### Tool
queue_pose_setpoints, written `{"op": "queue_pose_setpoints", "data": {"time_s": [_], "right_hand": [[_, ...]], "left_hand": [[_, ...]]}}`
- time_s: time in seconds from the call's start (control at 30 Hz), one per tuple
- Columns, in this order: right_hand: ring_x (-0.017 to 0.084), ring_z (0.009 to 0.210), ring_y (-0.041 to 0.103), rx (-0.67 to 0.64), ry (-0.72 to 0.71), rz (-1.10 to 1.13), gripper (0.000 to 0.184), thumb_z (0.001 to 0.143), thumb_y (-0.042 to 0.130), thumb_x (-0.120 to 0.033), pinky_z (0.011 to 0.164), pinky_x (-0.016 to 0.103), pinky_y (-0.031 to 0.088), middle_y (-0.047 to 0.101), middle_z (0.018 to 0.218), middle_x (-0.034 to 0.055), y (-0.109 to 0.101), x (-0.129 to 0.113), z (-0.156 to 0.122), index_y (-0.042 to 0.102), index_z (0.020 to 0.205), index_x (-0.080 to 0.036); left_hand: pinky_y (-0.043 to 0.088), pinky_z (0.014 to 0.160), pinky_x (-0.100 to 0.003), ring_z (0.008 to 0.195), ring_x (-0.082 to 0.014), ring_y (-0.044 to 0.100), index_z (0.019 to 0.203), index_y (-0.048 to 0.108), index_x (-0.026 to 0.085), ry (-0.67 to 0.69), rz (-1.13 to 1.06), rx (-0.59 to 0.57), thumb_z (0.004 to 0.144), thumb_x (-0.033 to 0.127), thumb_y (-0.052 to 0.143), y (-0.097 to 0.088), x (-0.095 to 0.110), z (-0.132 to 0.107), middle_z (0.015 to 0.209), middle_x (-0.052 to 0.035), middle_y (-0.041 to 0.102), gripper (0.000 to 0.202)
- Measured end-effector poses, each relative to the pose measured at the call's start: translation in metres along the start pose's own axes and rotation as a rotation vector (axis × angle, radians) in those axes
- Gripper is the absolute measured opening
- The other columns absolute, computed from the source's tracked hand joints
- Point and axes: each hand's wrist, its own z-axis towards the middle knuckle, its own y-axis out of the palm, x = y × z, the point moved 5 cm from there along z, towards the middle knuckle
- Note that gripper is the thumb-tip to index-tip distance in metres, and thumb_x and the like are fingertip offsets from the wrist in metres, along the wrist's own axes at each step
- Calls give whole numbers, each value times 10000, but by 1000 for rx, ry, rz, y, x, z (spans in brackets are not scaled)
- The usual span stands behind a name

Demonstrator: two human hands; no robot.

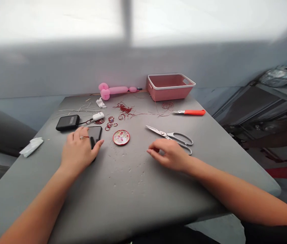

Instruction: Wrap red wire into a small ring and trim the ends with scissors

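My left hand [79, 149] lies over a black phone [96, 133] on the grey table, its fingers stretched out and the thumb apart. It wears a thin ring and covers much of the phone. My right hand [167, 154] rests on the table, fingers loosely bent, a small gap between thumb and forefinger, and nothing visible in it. Right behind it lie scissors [161, 131] with grey handles, partly hidden by the hand. Between my hands sits a small round, red-rimmed disc [121, 138] with a floral pattern.
Red threads [124, 107] and small thread loops [111, 119] lie mid-table. A black box-shaped device [67, 122], a white plug-like piece [98, 116] and crumpled tissue [31, 146] are left. Behind are a pink balloon figure [118, 90] and pink basket [170, 93]; an orange-handled knife [194, 112] lies right.
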Motion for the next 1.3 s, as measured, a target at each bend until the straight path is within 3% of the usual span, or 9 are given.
{"op": "queue_pose_setpoints", "data": {"time_s": [0.07,0.17,0.23,0.33,0.43,0.53,0.8,1.07,1.3], "right_hand": [[136,685,636,61,63,-45,210,928,506,-334,655,263,482,708,786,16,-7,11,5,639,828,-205],[153,722,636,163,191,-171,232,948,467,-324,665,277,486,708,820,40,-27,33,20,634,859,-192],[165,746,635,178,263,-278,208,942,471,-298,678,293,494,708,854,50,-44,52,34,637,884,-186],[210,878,641,102,335,-461,154,915,533,-254,785,349,507,705,936,77,-72,90,66,667,918,-179],[221,1048,620,-34,418,-609,213,932,581,-303,915,411,518,661,1135,101,-98,131,99,657,1068,-158],[215,1077,621,-155,509,-691,365,941,584,-371,906,435,545,603,1256,97,-107,163,125,578,1245,-168],[209,1078,619,-370,602,-693,350,945,579,-366,907,424,546,599,1264,97,-60,208,140,581,1244,-183],[223,1079,618,-170,604,-824,376,940,582,-374,904,443,540,599,1257,101,-69,218,138,570,1252,-165],[305,1144,509,152,510,-860,338,987,363,-240,867,393,405,566,1243,240,-92,200,126,525,1231,-73]], "left_hand": [[490,929,-457,1132,-375,585,1244,540,55,257,-47,243,917,442,502,-19,11,-10,1237,-234,638,508],[500,726,-327,785,-227,629,920,616,140,620,-145,499,891,255,594,-47,31,-29,823,-86,701,121],[409,546,-291,561,-160,496,657,531,186,806,-199,564,850,179,633,-61,43,-41,569,-4,560,219],[273,444,-288,473,-130,331,519,434,194,945,-264,569,836,168,640,-72,56,-55,458,32,393,379],[251,431,-285,471,-127,298,487,433,187,976,-316,577,843,174,620,-77,64,-67,447,29,380,402],[250,428,-287,466,-128,292,475,439,186,1007,-345,578,847,180,600,-77,72,-77,439,27,383,406],[235,432,-280,462,-126,301,489,432,185,1113,-403,484,872,236,572,-68,89,-98,448,31,390,411],[217,442,-277,473,-129,294,495,418,188,1073,-404,482,867,236,584,-61,89,-95,453,32,375,410],[219,444,-269,479,-128,280,497,411,187,1049,-410,481,865,241,595,-59,88,-93,456,35,362,415]]}}
